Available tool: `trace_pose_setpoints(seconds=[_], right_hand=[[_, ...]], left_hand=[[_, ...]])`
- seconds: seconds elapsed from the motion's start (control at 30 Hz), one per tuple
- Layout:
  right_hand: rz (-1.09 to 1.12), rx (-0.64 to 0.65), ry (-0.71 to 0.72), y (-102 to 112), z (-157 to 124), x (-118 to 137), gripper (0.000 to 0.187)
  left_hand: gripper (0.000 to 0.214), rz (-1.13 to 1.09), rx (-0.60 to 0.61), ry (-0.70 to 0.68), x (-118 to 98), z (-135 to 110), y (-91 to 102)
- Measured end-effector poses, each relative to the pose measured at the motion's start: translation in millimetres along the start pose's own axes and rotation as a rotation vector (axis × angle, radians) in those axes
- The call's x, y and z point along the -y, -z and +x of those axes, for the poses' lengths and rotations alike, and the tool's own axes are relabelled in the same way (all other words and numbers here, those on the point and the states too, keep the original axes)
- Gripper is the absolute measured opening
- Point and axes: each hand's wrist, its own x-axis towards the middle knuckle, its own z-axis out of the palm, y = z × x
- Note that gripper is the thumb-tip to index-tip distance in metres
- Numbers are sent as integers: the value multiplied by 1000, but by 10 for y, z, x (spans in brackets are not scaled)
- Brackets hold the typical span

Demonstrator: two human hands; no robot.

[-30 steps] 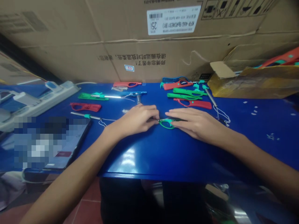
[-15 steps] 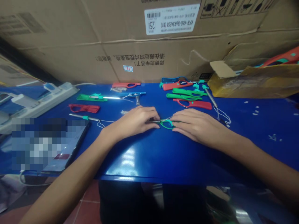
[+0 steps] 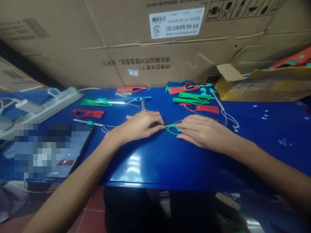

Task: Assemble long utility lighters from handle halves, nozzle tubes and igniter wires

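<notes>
Between my hands, just over the blue table [image 3: 155, 158], is a green lighter casing [image 3: 173, 132] with a ring-shaped trigger opening. My left hand [image 3: 143, 125] pinches the casing's left end, thumb against fingertips; the fingers cover what lies inside the pinch. From the right, my right hand [image 3: 200, 130] wraps its fingers over the casing's body and hides most of it. A thin wire or rod runs along the top edge between the two hands. Behind them lie a red lighter casing [image 3: 210, 108] and green casing halves [image 3: 191, 101].
Metal lighter tubes with white wires lie left [image 3: 81, 121] and right [image 3: 220, 103]. A red casing half [image 3: 88, 113], phone [image 3: 80, 152] and power strip [image 3: 46, 111] are on the left. A yellow-taped carton [image 3: 264, 85] stands right; a large cardboard box [image 3: 85, 64] backs the table.
My left fingertips have shifted slightly right, and the metal tube seen between them is now covered. My right hand has moved slightly left, still on the green casing.
</notes>
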Motion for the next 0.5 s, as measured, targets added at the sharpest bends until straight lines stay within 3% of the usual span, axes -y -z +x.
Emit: trace_pose_setpoints(seconds=[0.17, 0.27, 0.37, 0.5], right_hand=[[53, -93, -10, 133, 0, -144, 22], [32, -185, -86, 258, -83, -317, 16], [-20, -254, -254, 380, -251, -574, 17], [-109, -155, -515, 539, -560, -928, 33]], left_hand=[[19, 73, 2, 22, -58, -10, 18], [24, 66, 4, 33, -66, -9, 24], [30, 84, -20, 45, -44, 1, 16], [34, 156, -99, 52, 20, 16, -8]])
